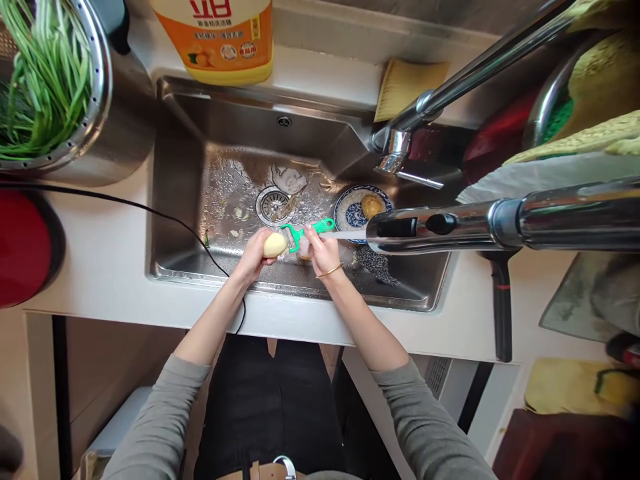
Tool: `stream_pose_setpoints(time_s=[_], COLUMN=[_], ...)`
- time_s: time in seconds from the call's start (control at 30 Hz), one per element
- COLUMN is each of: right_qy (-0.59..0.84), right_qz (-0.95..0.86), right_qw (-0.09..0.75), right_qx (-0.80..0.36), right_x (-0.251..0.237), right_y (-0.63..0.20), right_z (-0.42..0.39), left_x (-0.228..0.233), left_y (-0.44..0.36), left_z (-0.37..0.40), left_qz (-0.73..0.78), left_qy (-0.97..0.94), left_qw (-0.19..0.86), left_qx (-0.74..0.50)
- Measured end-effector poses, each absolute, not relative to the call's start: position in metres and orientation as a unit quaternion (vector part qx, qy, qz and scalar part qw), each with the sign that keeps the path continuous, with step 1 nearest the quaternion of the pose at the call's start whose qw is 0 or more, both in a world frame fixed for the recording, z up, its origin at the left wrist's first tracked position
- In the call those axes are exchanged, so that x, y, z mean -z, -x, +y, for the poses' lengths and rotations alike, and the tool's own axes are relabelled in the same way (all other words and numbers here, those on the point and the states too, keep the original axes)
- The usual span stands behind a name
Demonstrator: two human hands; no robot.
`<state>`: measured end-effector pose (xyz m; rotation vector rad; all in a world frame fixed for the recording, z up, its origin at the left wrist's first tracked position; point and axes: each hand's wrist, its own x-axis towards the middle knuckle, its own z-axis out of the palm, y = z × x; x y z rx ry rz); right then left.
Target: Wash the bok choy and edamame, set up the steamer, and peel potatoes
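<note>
Over the sink (190, 200), left hand (254, 257) grip closed round potato (275, 245), right hand (321, 251) grip clasping green peeler (306, 231)

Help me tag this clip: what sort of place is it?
Likely a home kitchen: a steel sink with a faucet, a dish soap bottle, and a potato being peeled.

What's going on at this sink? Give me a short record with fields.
Setting: steel sink in a white counter
Left hand: holds a peeled potato
Right hand: holds a green peeler against the potato
Water: runs from the pull-out faucet onto the right hand
In the sink: blue patterned dish with an unpeeled potato, metal scourer
On the counter: bowl of green stalks, orange bottle
</note>
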<state>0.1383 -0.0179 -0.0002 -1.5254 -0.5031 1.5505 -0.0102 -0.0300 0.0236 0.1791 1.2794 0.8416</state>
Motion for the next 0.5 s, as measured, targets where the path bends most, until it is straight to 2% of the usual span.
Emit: stream_pose_setpoints(time_s=[0.2,0.5], right_qy=[0.659,0.617], right_qz=[-0.197,-0.349], right_qw=[0.428,0.415], right_qx=[-0.587,-0.570], right_x=[0.007,-0.016], right_y=[-0.153,-0.133], right_z=[-0.013,-0.025], left_x=[-0.026,-0.021], left_y=[0.008,-0.019], left_z=[-0.027,-0.027], left_qz=[0.564,0.558], left_qy=[-0.021,0.040], left_qw=[0.727,0.746], left_qx=[-0.390,-0.361])
